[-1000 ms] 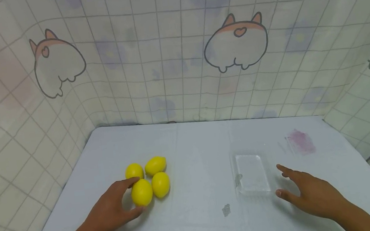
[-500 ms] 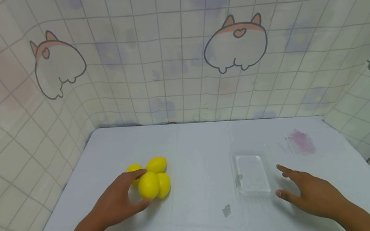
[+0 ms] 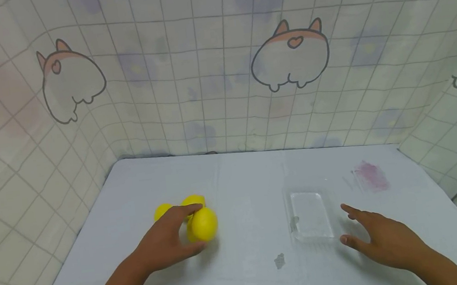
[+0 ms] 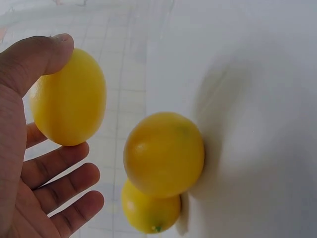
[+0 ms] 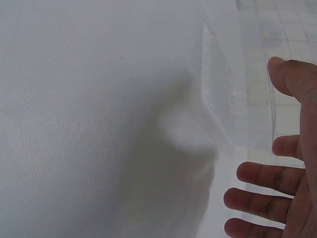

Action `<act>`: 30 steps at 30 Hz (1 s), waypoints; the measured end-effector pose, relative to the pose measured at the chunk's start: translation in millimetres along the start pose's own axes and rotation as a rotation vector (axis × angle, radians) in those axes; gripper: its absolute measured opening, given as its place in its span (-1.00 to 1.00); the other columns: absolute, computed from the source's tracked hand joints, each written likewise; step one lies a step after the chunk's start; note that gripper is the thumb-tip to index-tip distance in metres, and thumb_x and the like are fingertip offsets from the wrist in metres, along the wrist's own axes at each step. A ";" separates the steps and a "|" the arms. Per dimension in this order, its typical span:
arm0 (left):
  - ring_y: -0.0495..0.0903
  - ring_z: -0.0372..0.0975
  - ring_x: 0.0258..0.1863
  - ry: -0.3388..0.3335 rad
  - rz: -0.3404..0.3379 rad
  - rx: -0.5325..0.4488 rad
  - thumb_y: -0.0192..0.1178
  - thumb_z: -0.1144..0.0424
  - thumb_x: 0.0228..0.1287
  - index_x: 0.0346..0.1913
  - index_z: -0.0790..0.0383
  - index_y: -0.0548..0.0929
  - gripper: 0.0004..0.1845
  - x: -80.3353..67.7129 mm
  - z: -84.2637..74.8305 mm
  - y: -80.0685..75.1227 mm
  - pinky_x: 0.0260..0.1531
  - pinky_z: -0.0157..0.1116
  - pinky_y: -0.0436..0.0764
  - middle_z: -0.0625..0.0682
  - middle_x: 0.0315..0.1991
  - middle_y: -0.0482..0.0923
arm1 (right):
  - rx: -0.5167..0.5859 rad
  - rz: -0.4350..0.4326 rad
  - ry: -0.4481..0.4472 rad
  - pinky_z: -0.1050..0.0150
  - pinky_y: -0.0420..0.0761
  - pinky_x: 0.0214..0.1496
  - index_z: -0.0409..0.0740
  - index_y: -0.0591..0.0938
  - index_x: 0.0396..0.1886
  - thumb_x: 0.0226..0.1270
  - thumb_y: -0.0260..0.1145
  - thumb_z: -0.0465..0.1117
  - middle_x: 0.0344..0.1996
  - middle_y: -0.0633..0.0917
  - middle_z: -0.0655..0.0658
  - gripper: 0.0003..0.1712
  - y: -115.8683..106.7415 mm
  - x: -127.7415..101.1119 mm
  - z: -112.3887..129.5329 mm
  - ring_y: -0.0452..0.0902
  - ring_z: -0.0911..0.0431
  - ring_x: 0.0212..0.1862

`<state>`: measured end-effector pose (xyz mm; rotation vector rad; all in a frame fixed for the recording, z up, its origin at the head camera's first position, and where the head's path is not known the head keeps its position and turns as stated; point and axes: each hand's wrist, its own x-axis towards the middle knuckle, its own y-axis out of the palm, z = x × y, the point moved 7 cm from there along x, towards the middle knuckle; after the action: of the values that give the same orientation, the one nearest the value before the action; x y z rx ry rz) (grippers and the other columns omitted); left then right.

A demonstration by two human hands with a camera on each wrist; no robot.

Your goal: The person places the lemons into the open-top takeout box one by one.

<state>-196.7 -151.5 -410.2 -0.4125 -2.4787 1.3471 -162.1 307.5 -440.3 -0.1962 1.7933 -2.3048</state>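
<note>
Lifted rightward — lemon (image 3: 204, 224) gripped by left hand (image 3: 164, 242); right hand (image 3: 382, 237) open beside tray (image 3: 310, 215).

Bright even light, soft shadows, wide-angle edge bending

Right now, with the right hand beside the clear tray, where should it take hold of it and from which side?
Probably the tray's near right rim, from the right, where the right hand already waits with its fingers spread. The tray is shallow, with a thin flared lip, so thumb over the lip and fingers under it looks the safest pinch. The left hand is busy holding a lemon.
</note>
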 end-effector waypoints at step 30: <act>0.41 -0.24 0.35 0.123 0.065 -0.054 0.54 -0.24 0.03 0.44 -0.08 0.47 -0.11 31.7 -47.6 29.2 0.34 -0.08 0.43 -0.22 0.37 0.45 | 0.000 -0.013 -0.020 -0.29 0.64 -0.08 0.00 0.37 0.54 0.33 0.24 0.45 0.22 0.64 -0.23 -0.04 -3.7 -2.2 4.9 0.57 -0.26 0.21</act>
<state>-204.3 -87.8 -406.5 -0.5758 -2.4240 1.2410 -159.1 304.3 -435.5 -0.2308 1.7882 -2.3030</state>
